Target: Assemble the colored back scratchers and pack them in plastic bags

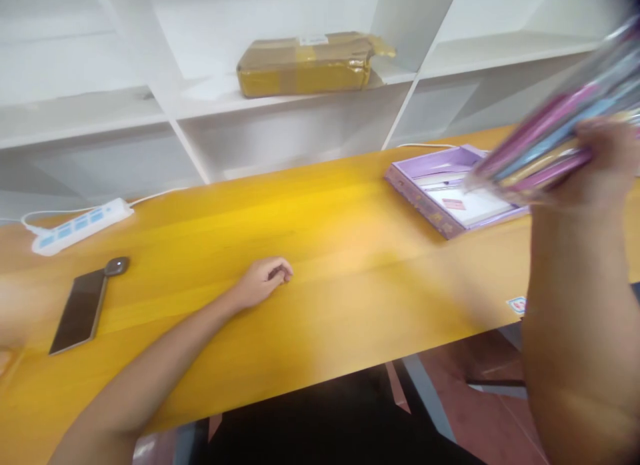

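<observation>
My right hand (603,158), raised at the right edge, is closed round a clear plastic packet of colored pens (545,135) in pink, blue and yellow; motion blurs it. Below and left of the packet, an open purple box (425,208) lies on the table, with white items and a small pink label inside. My left hand (265,280) rests on the yellow table (320,218) near its middle, fingers curled, with nothing visible in them.
A white power strip (83,226) with cables lies at the left, near a dark flat device (80,309) and a small black mouse-like object (117,265). Behind the table, white shelves (210,108) hold a taped brown parcel (305,68). A small sticker (517,305) is near the front edge.
</observation>
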Available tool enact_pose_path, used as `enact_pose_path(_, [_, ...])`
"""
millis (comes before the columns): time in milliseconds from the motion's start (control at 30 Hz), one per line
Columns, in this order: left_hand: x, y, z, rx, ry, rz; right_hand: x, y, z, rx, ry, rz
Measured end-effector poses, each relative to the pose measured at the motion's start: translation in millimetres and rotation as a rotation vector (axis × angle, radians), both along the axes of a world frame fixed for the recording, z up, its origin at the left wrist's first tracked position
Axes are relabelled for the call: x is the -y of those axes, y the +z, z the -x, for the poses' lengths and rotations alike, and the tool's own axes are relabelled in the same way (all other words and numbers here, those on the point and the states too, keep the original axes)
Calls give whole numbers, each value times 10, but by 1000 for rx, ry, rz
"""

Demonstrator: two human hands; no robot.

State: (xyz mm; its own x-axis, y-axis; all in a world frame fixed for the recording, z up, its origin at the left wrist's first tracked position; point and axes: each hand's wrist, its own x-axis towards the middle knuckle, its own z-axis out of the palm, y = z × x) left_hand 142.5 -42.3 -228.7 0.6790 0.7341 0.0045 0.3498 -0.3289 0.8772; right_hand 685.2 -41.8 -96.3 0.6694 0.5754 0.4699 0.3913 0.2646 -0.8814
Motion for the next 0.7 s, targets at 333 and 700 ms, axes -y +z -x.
enact_pose_path(333, [-100,-150,18,720,285,274,-125,-539,2581,-390,900,307])
enact_pose_path(700, [-444,-146,472,773,842,245,-326,-1512,4243,328,1013,206])
